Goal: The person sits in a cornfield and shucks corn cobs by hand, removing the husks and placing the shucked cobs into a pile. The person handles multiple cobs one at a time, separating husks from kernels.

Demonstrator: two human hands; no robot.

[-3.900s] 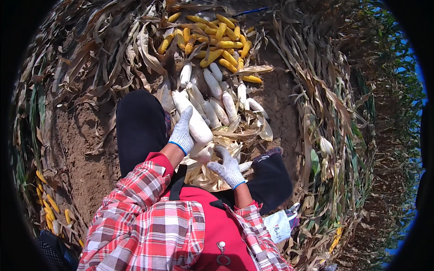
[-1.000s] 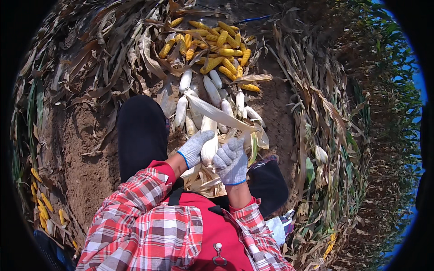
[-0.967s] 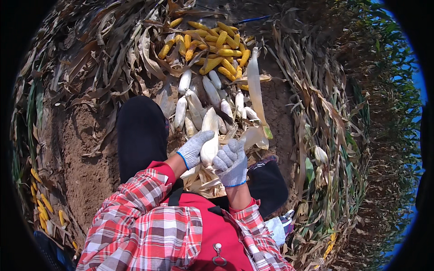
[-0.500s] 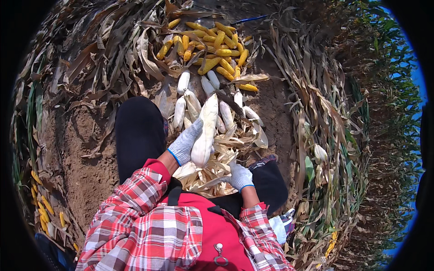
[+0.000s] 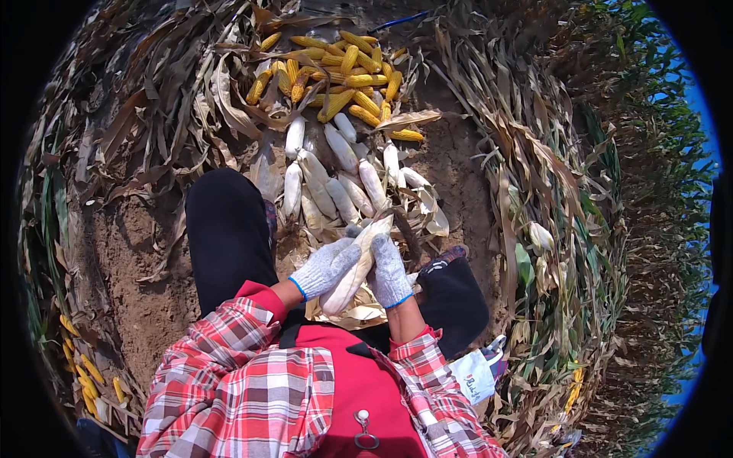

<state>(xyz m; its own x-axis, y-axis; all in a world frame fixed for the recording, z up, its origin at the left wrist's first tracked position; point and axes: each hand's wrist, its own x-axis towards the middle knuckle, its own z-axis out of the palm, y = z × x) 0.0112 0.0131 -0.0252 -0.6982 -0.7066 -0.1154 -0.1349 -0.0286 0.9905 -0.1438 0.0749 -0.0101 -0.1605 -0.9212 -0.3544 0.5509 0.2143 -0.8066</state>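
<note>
An ear of corn in its pale husk slants between my hands, its pointed tip up and to the right. My left hand, in a whitish knitted glove with a blue cuff, is wrapped round it from the left. On its other side my right hand, gloved alike, grips the upper part with the thumb near the tip. Just beyond lie several more ears in husk on the ground. Loose peeled husks show partly beneath my hands, the rest being hidden.
Husked yellow cobs form a pile at the far side. Dry stalks and leaves line the right, with standing corn plants beyond. More yellow cobs lie at lower left. A white bag sits by my right knee.
My right hand has risen from the loose husks to the ear and taken hold near its tip. The ear has come lower and leans more to the right, still in my left hand.
</note>
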